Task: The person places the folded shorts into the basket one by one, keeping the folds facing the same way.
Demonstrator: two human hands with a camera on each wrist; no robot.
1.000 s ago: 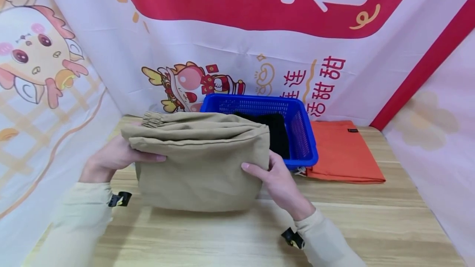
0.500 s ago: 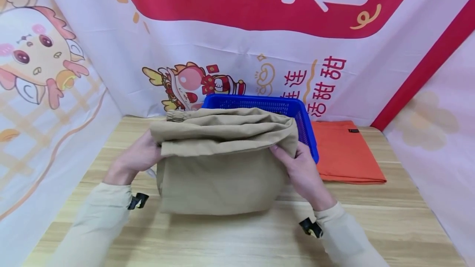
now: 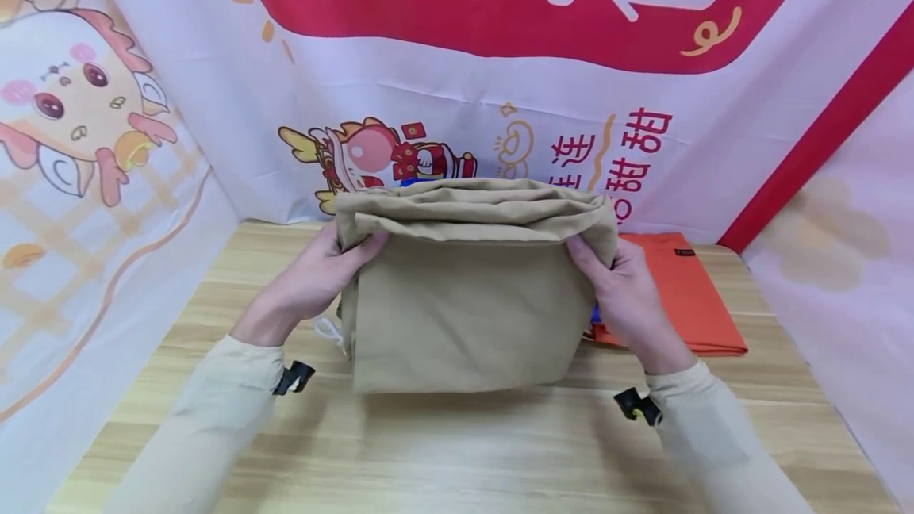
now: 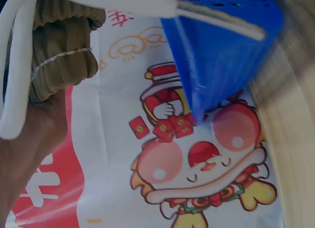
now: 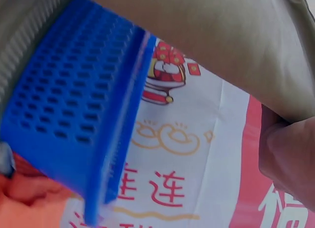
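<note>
A bundle of folded khaki pants [image 3: 464, 316] is held up above the table, its layered folds facing upward. My left hand [image 3: 307, 272] pinches the upper left corner, thumb on the near face. At the upper right corner my right hand [image 3: 624, 292] grips the fabric the same way. A gathered elastic band [image 4: 64, 50] and a white drawstring [image 4: 118, 1] show in the left wrist view. Behind the pants stands a blue perforated basket [image 5: 69, 80], almost wholly hidden in the head view. Its inside cannot be seen now.
Folded orange fabric [image 3: 703, 300] with a small black tag lies on the wooden table [image 3: 428, 458], right of the basket. A printed white and red cloth [image 3: 457, 78] hangs behind the table, and more printed cloth hangs along the left side.
Both hands have carried the pants right and upward, so that they now cover the basket in the head view. Before, the basket showed with black fabric inside it.
</note>
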